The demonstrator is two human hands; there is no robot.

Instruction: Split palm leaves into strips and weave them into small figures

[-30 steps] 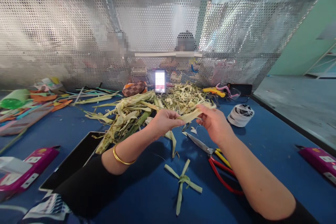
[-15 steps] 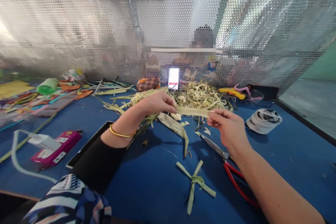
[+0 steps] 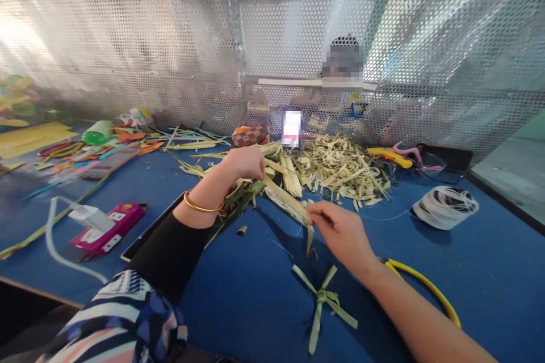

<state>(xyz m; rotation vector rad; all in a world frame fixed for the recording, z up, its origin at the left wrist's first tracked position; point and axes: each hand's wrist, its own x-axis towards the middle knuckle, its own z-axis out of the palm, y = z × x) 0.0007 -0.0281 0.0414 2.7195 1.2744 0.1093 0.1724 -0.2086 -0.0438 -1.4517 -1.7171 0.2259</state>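
Observation:
A pale green strip of dried leaf (image 3: 286, 197) is stretched on a slant between my two hands. My left hand (image 3: 247, 163), closed with fingers curled, pinches its upper end above a heap of leaf strips. Lower and to the right, my right hand (image 3: 340, 235) grips the other end between thumb and fingers. Nearer me on the blue table lies a knotted leaf piece (image 3: 323, 296) with several arms spreading from its centre. A yellow curved handle (image 3: 430, 286) of the scissors shows beyond my right forearm, which covers the rest of them.
A pile of leaf scraps (image 3: 340, 170) lies behind my hands, near an upright lit phone (image 3: 292, 127). White twine (image 3: 445, 207) sits at right. At left are a pink power strip (image 3: 108, 229) with a charger and cable. A perforated metal screen (image 3: 179, 57) closes the back; a person is behind it.
My right hand has come lower and nearer, tilting the leaf strip from level to slanted. My right forearm now covers the scissors' blades and red handle. The view has shifted slightly.

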